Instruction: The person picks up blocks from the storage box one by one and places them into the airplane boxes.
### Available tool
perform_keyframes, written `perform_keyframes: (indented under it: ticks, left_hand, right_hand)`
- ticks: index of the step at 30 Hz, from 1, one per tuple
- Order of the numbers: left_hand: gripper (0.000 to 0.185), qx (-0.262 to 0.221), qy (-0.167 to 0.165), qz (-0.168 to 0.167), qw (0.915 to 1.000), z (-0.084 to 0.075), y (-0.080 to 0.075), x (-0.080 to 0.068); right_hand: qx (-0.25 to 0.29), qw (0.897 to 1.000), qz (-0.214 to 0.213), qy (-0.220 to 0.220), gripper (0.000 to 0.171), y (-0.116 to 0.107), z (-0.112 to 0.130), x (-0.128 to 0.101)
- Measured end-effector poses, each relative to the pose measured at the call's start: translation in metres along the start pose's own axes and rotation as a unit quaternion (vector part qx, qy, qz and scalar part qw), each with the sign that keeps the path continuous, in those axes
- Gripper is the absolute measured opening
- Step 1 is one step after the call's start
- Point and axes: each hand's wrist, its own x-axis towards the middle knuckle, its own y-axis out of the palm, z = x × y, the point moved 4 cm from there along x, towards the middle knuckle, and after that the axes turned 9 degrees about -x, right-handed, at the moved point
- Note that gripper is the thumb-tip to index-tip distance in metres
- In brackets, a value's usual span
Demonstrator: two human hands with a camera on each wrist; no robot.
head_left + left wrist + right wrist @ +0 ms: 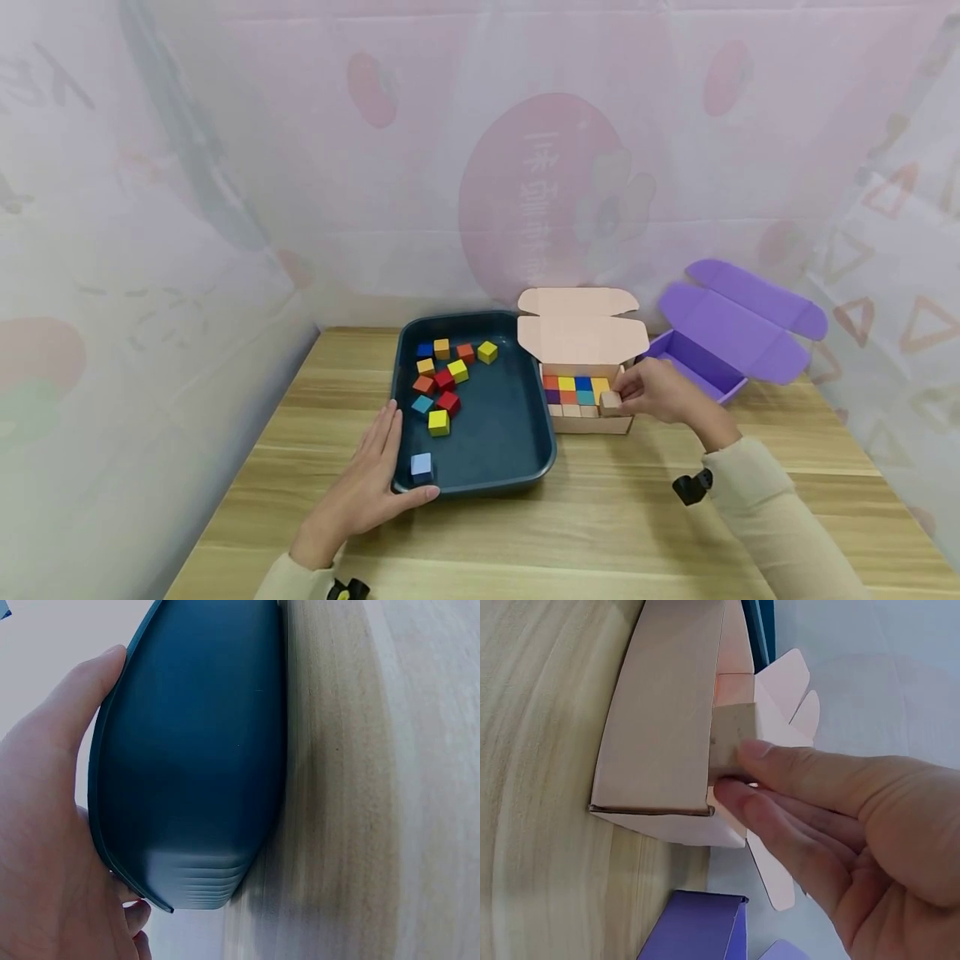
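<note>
Plain wood cube [610, 401] pinched in right hand [660, 393] fingers at pink box [592, 423] near corner. Light, rigid, smooth: grip opposite faces. Left hand [367, 487] flat against tray [480, 479] rim.

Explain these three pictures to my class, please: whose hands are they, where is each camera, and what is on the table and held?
A person works with bare hands; no machine. One camera sits on the head, one on each wrist. On the wooden table stand a dark blue tray of coloured cubes, a pink box partly filled with cubes, and an open purple box. The left hand rests against the tray's corner. The right hand pinches a plain wooden cube at the pink box's edge.
</note>
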Motion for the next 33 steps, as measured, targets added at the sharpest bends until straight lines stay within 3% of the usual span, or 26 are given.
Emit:
perform_keyframes:
  ticks: [8, 15, 18, 25, 28, 33]
  left_hand:
    - [0.130, 0.005, 0.001, 0.000, 1.0000, -0.001, -0.001, 0.000]
    - [0.129, 0.008, 0.002, 0.001, 1.0000, -0.001, 0.000, 0.001]
    - [0.130, 0.009, -0.001, 0.003, 1.0000, -0.001, 0.001, 0.001]
    - [0.129, 0.014, -0.002, 0.003, 0.9999, -0.002, 0.000, 0.002]
    - [0.129, 0.015, -0.002, 0.004, 0.9999, -0.003, -0.001, 0.002]
    - [0.129, 0.016, -0.009, 0.009, 0.9998, -0.003, -0.001, 0.001]
  right_hand:
    - [-0.044, 0.998, 0.030, 0.016, 0.009, 0.005, 0.008, 0.016]
    - [-0.062, 0.994, 0.059, 0.070, 0.010, 0.008, 0.005, 0.023]
    - [-0.067, 0.994, 0.060, 0.064, 0.011, 0.007, 0.008, 0.024]
    - [-0.074, 0.993, 0.070, 0.057, 0.024, 0.002, 0.015, 0.024]
    - [-0.076, 0.991, 0.081, 0.075, 0.033, 0.003, 0.015, 0.025]
    - [-0.093, 0.986, 0.096, 0.104, 0.030, 0.008, 0.016, 0.029]
